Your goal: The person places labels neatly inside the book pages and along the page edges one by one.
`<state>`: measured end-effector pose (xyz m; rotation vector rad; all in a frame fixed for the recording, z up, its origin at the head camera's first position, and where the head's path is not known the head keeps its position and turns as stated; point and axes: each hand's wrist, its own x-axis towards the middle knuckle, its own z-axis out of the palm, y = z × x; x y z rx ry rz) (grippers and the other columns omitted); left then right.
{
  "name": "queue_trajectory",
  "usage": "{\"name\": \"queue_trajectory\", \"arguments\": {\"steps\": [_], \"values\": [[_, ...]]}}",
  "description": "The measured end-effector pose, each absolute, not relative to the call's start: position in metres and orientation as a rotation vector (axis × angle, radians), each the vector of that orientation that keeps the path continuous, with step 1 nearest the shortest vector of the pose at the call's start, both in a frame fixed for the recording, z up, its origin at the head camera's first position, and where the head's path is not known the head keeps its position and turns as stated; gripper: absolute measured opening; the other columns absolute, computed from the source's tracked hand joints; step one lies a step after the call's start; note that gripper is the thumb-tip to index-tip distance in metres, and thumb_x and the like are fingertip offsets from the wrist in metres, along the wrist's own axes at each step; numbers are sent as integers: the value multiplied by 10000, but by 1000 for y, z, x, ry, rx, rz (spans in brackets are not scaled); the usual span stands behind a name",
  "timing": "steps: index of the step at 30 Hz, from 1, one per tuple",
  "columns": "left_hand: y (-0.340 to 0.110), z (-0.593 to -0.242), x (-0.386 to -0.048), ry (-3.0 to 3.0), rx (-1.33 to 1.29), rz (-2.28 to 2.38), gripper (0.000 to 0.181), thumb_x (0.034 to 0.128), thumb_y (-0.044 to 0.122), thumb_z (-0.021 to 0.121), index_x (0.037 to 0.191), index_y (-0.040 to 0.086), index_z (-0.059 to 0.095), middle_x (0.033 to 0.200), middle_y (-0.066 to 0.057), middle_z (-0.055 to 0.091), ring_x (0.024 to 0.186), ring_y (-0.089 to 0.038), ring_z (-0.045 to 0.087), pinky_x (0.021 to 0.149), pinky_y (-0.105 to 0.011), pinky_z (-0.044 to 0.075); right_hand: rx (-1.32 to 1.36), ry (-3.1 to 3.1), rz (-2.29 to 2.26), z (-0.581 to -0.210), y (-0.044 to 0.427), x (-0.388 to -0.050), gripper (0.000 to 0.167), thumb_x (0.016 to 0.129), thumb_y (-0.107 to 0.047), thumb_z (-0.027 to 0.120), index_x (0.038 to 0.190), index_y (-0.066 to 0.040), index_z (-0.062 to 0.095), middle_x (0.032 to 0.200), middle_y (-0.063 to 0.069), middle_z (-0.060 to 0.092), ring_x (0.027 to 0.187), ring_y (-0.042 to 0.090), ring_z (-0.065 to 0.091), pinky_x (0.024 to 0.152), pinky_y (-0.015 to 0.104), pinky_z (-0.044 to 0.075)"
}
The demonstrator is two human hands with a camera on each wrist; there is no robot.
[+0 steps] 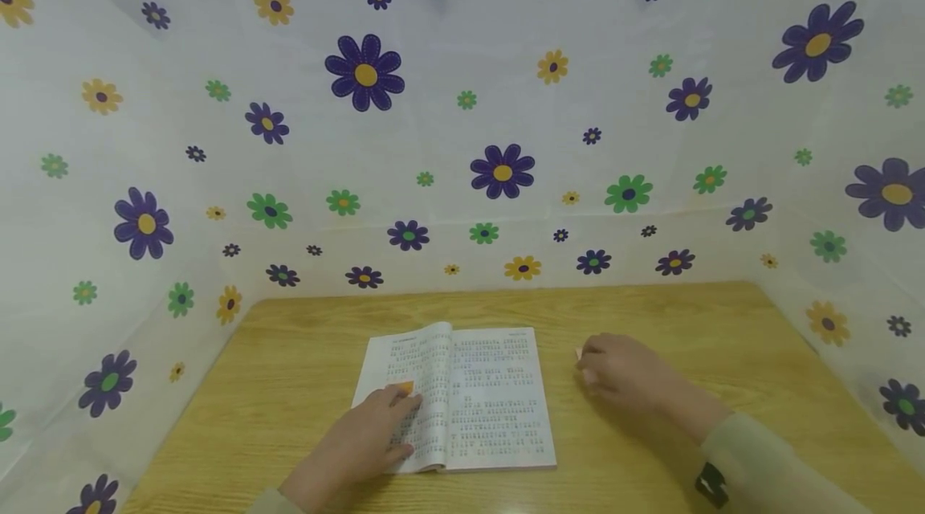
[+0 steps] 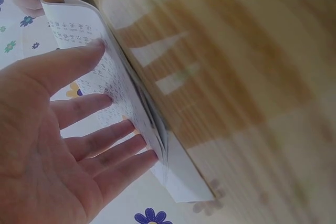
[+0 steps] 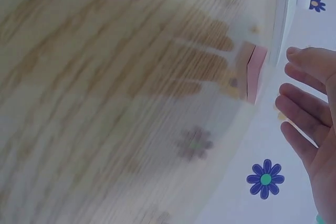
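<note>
An open book (image 1: 499,401) with printed text lies on the table. On its left page my left hand (image 1: 361,435) rests with its fingers spread, beside a small orange piece (image 1: 406,387). The left wrist view shows that hand (image 2: 68,145) with extended fingertips at the book's page (image 2: 79,35). To the right of the book, my right hand (image 1: 625,369) is low over the table, fingers bent, at a small pink object (image 1: 578,354). In the right wrist view, a gap separates the pink object (image 3: 254,74) from the relaxed fingers of that hand (image 3: 315,103).
The wooden table (image 1: 289,353) has a light cloth with purple, green and yellow flowers (image 1: 433,120) standing behind it and along both sides. A dark patch (image 1: 711,483) shows on the right sleeve (image 1: 759,458).
</note>
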<state>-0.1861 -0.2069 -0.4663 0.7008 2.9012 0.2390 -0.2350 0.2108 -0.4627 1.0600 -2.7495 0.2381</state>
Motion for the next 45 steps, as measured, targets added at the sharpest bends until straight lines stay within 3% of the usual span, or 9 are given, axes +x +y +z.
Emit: {"name": "queue_trajectory", "arguments": {"steps": [9, 14, 19, 28, 45], "values": [[-207, -466, -184, 2925, 729, 236, 672, 899, 343, 860, 1460, 60, 620, 1457, -180, 611, 1296, -351, 631, 1072, -516, 576, 986, -2762, 248, -462, 216, -237, 119, 988, -208, 722, 954, -120, 794, 1071, 58, 746, 952, 220, 715, 872, 418, 644], [-207, -466, -184, 2920, 710, 254, 674, 899, 339, 860, 1465, 65, 618, 1460, -182, 608, 1309, -360, 624, 1072, -531, 574, 1008, -2724, 225, -467, 221, -239, 63, 946, -175, 753, 925, -117, 766, 1052, 54, 743, 939, 212, 712, 856, 394, 648], [-206, -466, -183, 2914, 684, 272, 668, 902, 335, 857, 1468, 73, 618, 1469, -178, 603, 1326, -365, 613, 1084, -544, 565, 1052, -2679, 210, -470, 225, -239, 159, 877, -177, 826, 1000, -99, 762, 1042, 64, 740, 944, 226, 710, 871, 410, 647], [-205, -463, -180, 2899, 681, 274, 661, 907, 334, 854, 1468, 74, 621, 1466, -179, 601, 1303, -352, 624, 1073, -546, 571, 1009, -2775, 281, -474, 227, -238, 238, 924, -213, 782, 1118, -78, 761, 1161, 95, 747, 1084, 274, 715, 1002, 478, 614], [-206, -467, -183, 2935, 738, 239, 673, 904, 312, 851, 1471, 48, 601, 1434, -186, 604, 1249, -346, 639, 1042, -534, 586, 950, -2865, 297, -475, 227, -241, 313, 911, -235, 822, 1169, -72, 754, 1211, 124, 727, 1131, 316, 699, 1030, 518, 596]]}}
